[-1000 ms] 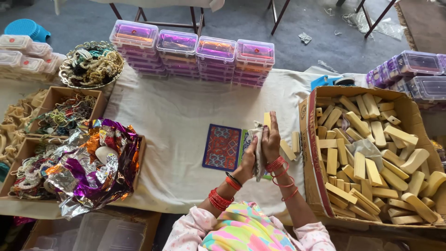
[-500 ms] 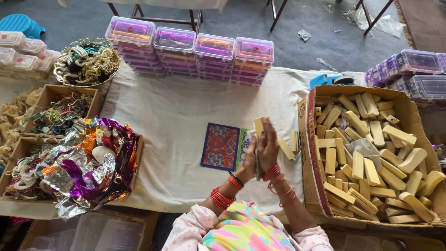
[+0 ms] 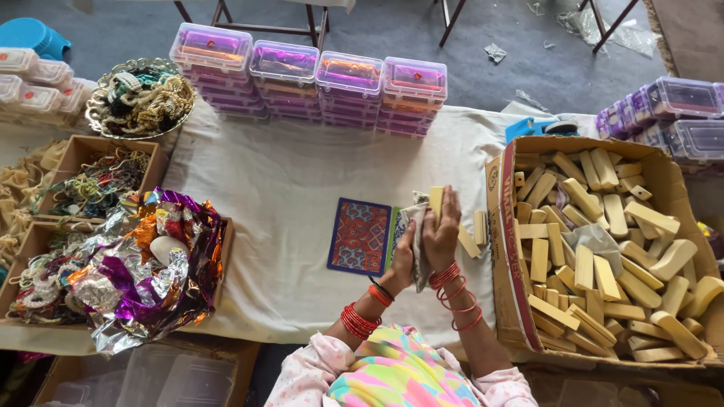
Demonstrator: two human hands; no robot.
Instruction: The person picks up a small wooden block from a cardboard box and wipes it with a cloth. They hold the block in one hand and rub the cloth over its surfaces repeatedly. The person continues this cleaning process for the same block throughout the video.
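1. The right hand (image 3: pixel 443 234) has its grip closed around a pale wooden block (image 3: pixel 436 205), just left of the cardboard box (image 3: pixel 504 249) of like blocks.
2. The block stands upright, its long axis pointing away from the person.
3. The left hand (image 3: pixel 403 256) presses a grey cloth (image 3: pixel 414 226) against it, grip closed on the cloth.
4. The block is plain, tan and rectangular.

Left hand (image 3: pixel 401 260) mostly hidden behind cloth (image 3: pixel 414 226); fingers not seen. Wooden block (image 3: pixel 436 205) only shows top end above right hand (image 3: pixel 441 237); rest covered by palm. Blue card (image 3: pixel 394 226) half hidden behind hands. Blue tub (image 3: pixel 30 34) cut off by left edge. Clear boxes (image 3: pixel 682 113) at right run off edge. Things in brown trays (image 3: pixel 90 181) too small and tangled to tell. Body cut off at bottom edge.
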